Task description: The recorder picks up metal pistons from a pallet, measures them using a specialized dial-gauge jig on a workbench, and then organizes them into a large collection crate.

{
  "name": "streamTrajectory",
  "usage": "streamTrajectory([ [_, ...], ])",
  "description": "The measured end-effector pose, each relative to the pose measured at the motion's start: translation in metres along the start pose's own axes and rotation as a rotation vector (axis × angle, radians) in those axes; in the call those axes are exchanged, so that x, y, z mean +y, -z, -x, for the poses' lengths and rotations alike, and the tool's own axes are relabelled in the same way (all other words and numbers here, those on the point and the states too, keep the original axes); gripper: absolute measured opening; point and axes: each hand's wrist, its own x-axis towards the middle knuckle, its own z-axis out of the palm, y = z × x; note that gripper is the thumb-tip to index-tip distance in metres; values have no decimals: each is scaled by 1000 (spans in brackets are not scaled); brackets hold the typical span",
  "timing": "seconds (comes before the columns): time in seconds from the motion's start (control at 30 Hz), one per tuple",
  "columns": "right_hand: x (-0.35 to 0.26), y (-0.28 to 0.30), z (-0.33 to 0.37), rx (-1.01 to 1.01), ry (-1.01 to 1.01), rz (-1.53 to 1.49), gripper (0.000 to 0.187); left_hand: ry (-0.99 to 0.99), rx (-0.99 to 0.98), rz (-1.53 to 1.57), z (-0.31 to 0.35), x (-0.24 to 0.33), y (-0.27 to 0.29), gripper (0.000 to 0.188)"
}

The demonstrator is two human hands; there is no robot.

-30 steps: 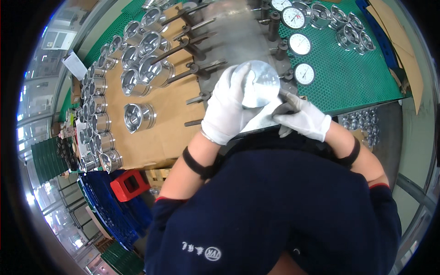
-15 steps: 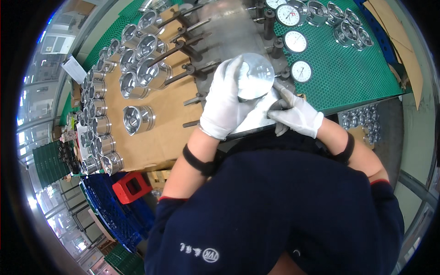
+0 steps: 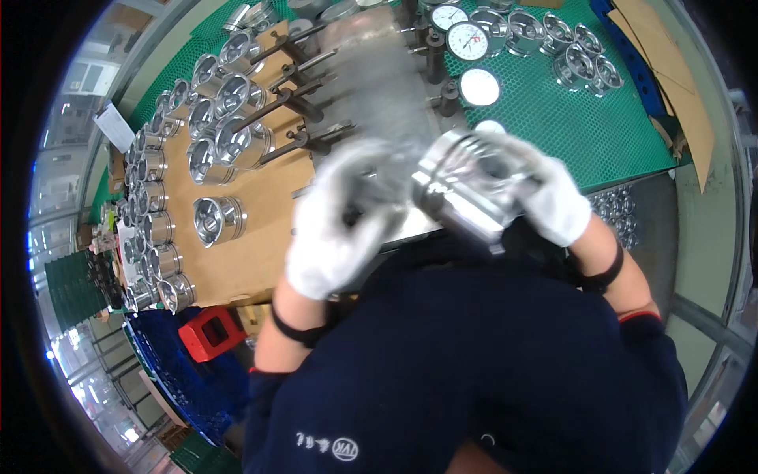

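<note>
A shiny metal piston (image 3: 462, 186) is raised above the front edge of the bench, tilted so that its ring grooves lie toward the left. My right hand (image 3: 553, 193), in a white glove, grips it from the right side, with the fingers around its open skirt end. To the left of the piston is my left hand (image 3: 335, 225), also gloved and blurred by motion. Its thumb and fingers are spread apart in a curve, the inner side looks dark, and no held thing can be made out. Beyond both hands lies a grey metal plate fixture (image 3: 379, 87) with posts and rods.
Pistons stand in rows on brown cardboard (image 3: 264, 221) at the left, with one single piston (image 3: 219, 220) nearer the fixture. Dial gauges (image 3: 479, 87) line the fixture's right side. More pistons (image 3: 525, 33) stand on the green mat (image 3: 545, 110). A red box (image 3: 212, 333) is at lower left.
The piston has been lifted off the plate and turned from its flat face showing to its side. My left hand has come away from it and moved left; my right hand now holds it.
</note>
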Motion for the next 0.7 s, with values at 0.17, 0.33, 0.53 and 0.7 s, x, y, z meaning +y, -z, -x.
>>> streamTrajectory([
  [0.17, 64, 67, -15, 596, -185, -283, 37, 203, 842, -670, 25, -57, 130, 38],
  [0.33, 203, 157, -82, 481, -585, -357, 24, 719, 773, -986, 67, -100, 175, 48],
  [0.53, 259, 156, -138, 578, -757, -439, 24, 960, 836, -932, 74, -85, 132, 66],
  [0.7, 233, 141, -126, 738, -518, -394, 45, 543, 1193, -82, 138, -129, 141, 53],
])
